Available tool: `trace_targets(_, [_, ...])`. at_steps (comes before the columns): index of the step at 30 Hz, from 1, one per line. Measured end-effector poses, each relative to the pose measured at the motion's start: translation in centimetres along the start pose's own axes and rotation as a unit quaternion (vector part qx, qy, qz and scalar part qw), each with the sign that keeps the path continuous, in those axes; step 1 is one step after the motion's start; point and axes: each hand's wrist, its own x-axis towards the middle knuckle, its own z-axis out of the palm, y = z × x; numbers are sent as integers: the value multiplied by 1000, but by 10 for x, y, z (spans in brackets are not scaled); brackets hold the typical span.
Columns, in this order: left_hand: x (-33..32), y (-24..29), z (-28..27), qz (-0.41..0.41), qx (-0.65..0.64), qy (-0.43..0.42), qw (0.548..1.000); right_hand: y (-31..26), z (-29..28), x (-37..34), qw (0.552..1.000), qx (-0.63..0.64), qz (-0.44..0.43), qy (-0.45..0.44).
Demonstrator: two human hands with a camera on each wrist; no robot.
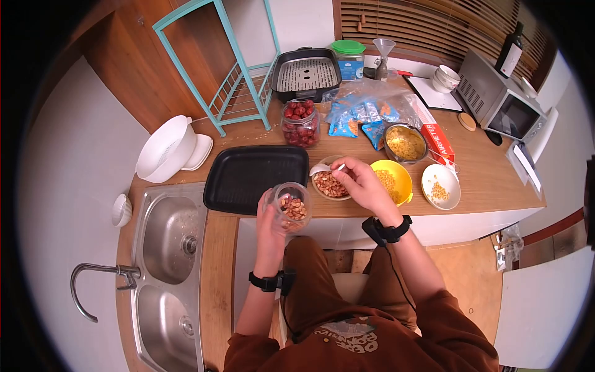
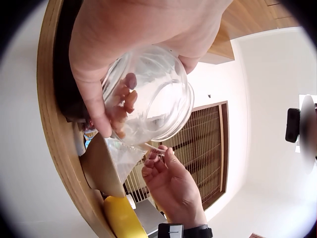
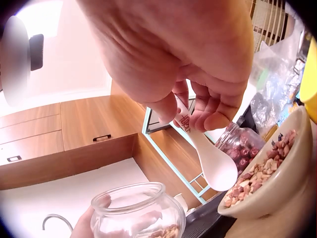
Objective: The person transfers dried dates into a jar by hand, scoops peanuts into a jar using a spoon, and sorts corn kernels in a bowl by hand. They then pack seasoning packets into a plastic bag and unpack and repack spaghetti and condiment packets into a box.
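A clear glass jar (image 1: 292, 208) with reddish nuts in its lower part is gripped by my left hand (image 1: 270, 224), in front of the counter edge. My right hand (image 1: 367, 190) pinches the handle of a white spoon (image 3: 214, 166); the spoon's bowl is over the near rim of a bowl of nuts (image 3: 267, 176). In the left wrist view, fingers of the left hand (image 2: 143, 25) wrap round the jar (image 2: 158, 99), and the right hand (image 2: 176, 191) is beyond it.
A black tray (image 1: 256, 180) lies left of the nut bowl. To the right stand a yellow bowl (image 1: 403, 180), a white bowl (image 1: 453, 186) and a metal bowl (image 1: 423, 144). Behind are a jar of red fruit (image 1: 300, 124) and blue packets (image 1: 343, 126). A double sink (image 1: 168, 248) is at left.
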Motion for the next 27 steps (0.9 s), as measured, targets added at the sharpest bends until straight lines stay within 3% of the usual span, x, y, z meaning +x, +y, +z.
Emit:
trace_targets(8, [-1, -2, 9, 0, -12, -16, 1000, -17, -13, -9, 982, -158, -104, -9])
trace_targets(11, [-5, -10, 13, -2, -34, -13, 999, -16, -23, -9, 983, -172, -67, -4])
trace_targets(15, [-14, -21, 25, -8, -47, -28, 998, -8, -28, -8, 982, -162, -62, 72])
trace_targets(17, [-16, -31, 27, -23, -54, -29, 998, -13, -26, -10, 976, -188, 11, 110])
trace_targets(24, [-24, -42, 32, -39, -56, -24, 997, 33, -31, -3, 977, -159, 44, 135])
trace_targets(26, [-24, -43, 32, -41, -59, -28, 997, 39, -36, 3, 985, -27, 110, 132])
trace_targets(27, [-24, -42, 33, -33, -57, -27, 997, 41, -39, 4, 985, -27, 110, 133])
